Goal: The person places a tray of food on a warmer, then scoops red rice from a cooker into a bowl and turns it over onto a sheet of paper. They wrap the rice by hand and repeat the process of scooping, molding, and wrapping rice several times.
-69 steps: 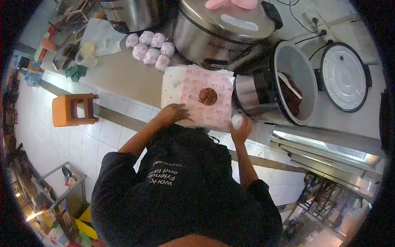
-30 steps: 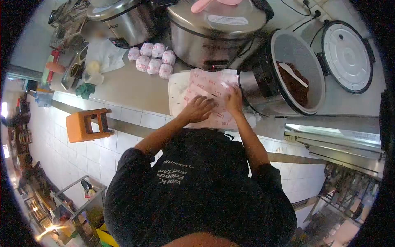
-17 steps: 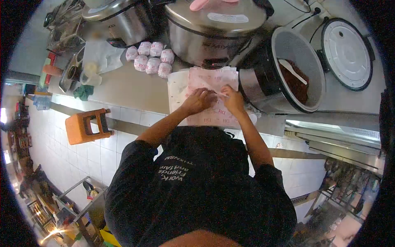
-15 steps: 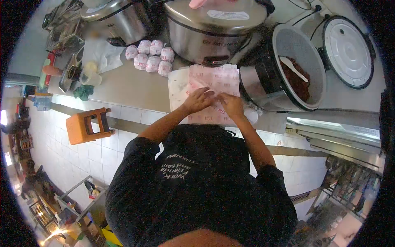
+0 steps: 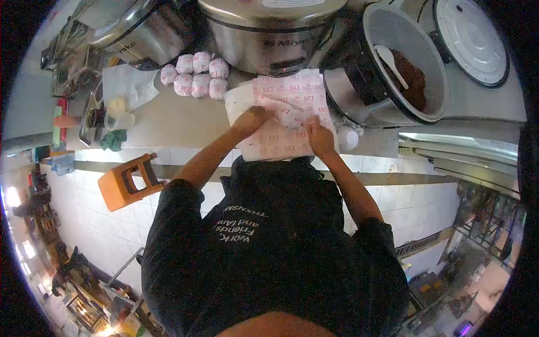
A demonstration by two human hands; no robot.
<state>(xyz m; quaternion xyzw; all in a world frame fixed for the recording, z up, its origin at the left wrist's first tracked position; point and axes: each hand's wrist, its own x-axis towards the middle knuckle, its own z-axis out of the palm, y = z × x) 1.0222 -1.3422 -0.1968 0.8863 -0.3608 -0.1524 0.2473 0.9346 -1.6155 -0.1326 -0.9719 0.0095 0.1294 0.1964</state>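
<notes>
Your left hand (image 5: 251, 119) lies flat, fingers spread, on the left part of the printed wrapping paper (image 5: 292, 121), pressing it to the bench (image 5: 168, 121). Your right hand (image 5: 319, 136) rests on the paper's near right part, fingers curled over a fold; you cannot tell whether it pinches the sheet. The paper sits at the bench's near edge, atop a plain white sheet (image 5: 236, 101). Just right of your right hand stands a small white cup (image 5: 348, 137). Beyond the paper to the left, six wrapped bundles (image 5: 193, 76) cluster together. Farther back stands a closed steel cooker (image 5: 264, 28), and to its right an open cooker (image 5: 404, 62) holding dark rice with a white scoop (image 5: 390, 62).
</notes>
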